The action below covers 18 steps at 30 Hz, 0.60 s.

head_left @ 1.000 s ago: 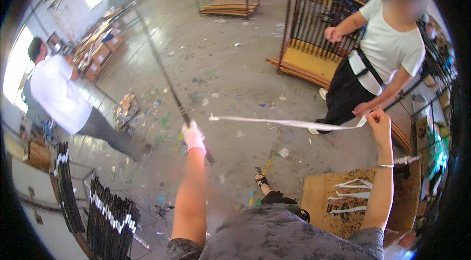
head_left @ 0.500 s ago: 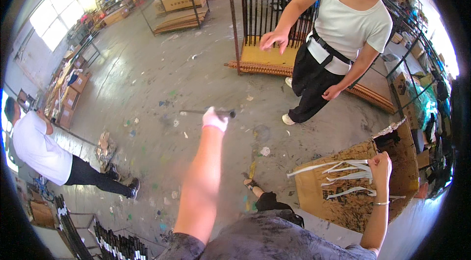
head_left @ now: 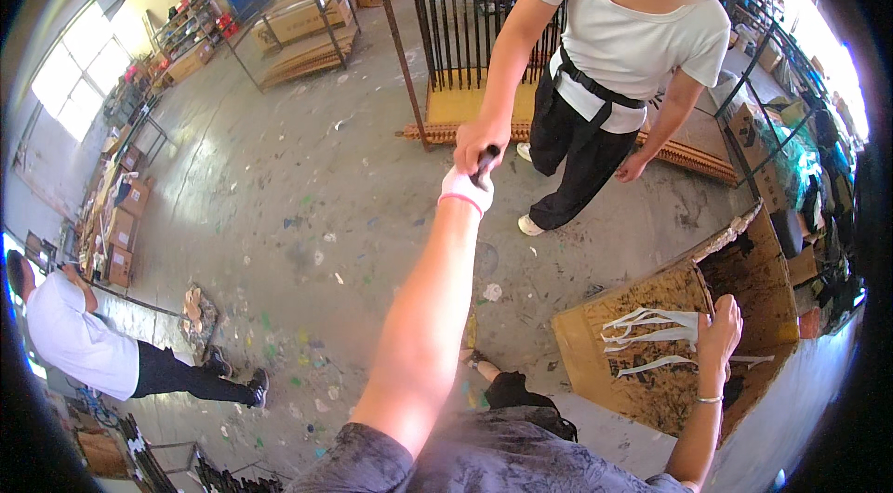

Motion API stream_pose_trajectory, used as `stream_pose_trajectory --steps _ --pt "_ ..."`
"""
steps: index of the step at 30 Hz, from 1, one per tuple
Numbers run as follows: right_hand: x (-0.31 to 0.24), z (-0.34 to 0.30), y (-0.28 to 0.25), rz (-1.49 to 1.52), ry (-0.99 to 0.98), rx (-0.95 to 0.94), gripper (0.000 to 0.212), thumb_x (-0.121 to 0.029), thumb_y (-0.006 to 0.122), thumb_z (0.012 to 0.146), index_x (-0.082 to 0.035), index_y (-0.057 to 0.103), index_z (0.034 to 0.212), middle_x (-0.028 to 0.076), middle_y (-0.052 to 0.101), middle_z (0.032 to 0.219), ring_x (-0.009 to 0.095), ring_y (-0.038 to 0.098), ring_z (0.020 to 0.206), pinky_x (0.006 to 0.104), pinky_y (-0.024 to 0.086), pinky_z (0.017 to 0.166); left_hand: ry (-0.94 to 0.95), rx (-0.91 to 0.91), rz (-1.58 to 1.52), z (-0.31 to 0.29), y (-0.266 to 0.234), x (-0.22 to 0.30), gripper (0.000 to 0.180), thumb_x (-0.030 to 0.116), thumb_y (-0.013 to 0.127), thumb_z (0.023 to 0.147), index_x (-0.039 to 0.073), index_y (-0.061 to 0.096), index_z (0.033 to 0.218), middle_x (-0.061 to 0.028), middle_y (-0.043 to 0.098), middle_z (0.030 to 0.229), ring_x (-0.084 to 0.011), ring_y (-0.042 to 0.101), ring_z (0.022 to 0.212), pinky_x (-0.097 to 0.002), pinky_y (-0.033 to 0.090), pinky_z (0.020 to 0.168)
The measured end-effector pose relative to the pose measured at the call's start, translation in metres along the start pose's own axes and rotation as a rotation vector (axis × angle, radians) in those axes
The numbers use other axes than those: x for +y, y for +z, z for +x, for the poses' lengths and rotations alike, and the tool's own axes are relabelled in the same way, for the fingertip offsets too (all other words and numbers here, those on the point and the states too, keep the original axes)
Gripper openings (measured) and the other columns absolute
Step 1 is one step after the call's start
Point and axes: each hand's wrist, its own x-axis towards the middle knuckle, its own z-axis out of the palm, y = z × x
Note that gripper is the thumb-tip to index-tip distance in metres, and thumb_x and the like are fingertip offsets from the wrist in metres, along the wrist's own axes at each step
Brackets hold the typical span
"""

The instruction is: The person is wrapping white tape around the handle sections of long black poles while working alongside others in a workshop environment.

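The left hand wraps its fingers around the rod, whose end shows just beyond them beside the co-worker's hand; the right hand has bunched fingers, hold impossible to tell, strips on the box just left of them; mistimed grips could drop the rod.

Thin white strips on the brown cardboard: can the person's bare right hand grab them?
Probably yes: the right hand is close by the right ends of the strips, and nothing seems to stand between them. I can't tell whether it already touches one.
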Motion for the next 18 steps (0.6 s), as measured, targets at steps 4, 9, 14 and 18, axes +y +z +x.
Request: stream_pose_trajectory --steps 4,9,14,18 --pt "0.002 0.004 -0.009 0.034 0.089 -0.052 0.046 -0.001 0.075 0.061 -0.005 0.046 0.097 0.012 0.054 0.094 0.032 0.053 0.094 0.0404 0.040 0.078 -0.129 0.145 -0.249 -0.058 0.068 0.011 0.029 0.036 0.048 0.094 0.008 0.054 0.089 -0.0084 0.063 0.072 -0.0196 0.062 0.061 -0.0270 0.051 0.045" --pt "-0.005 0.018 -0.012 0.014 0.029 -0.126 0.058 -0.003 0.077 0.058 -0.005 0.048 0.109 0.014 0.055 0.104 0.034 0.051 0.100 0.0417 0.040 0.083 -0.107 -0.023 -0.071 -0.114 0.039 0.015 0.028 0.033 0.056 0.091 0.006 0.052 0.093 -0.0115 0.062 0.077 -0.0216 0.061 0.063 -0.0294 0.050 0.051" --pt "-0.090 0.030 -0.001 0.051 -0.080 -0.068 0.070 -0.008 0.079 0.060 -0.007 0.046 0.122 0.015 0.053 0.119 0.033 0.047 0.115 0.0440 0.038 0.096 -0.108 -0.001 0.156 -0.182 -0.066 0.002 0.024 0.033 0.056 0.091 0.009 0.060 0.092 -0.0052 0.064 0.080 -0.0155 0.061 0.071 -0.0294 0.050 0.062" --pt "-0.165 0.009 0.057 0.178 -0.446 -0.149 0.059 -0.009 0.077 0.061 -0.004 0.049 0.113 0.016 0.054 0.107 0.036 0.050 0.104 0.0453 0.040 0.088 -0.026 0.141 0.570 -0.257 -0.214 -0.017 0.050 0.043 0.049 0.092 -0.001 0.056 0.115 -0.0157 0.062 0.106 -0.0257 0.061 0.093 -0.0384 0.048 0.083"
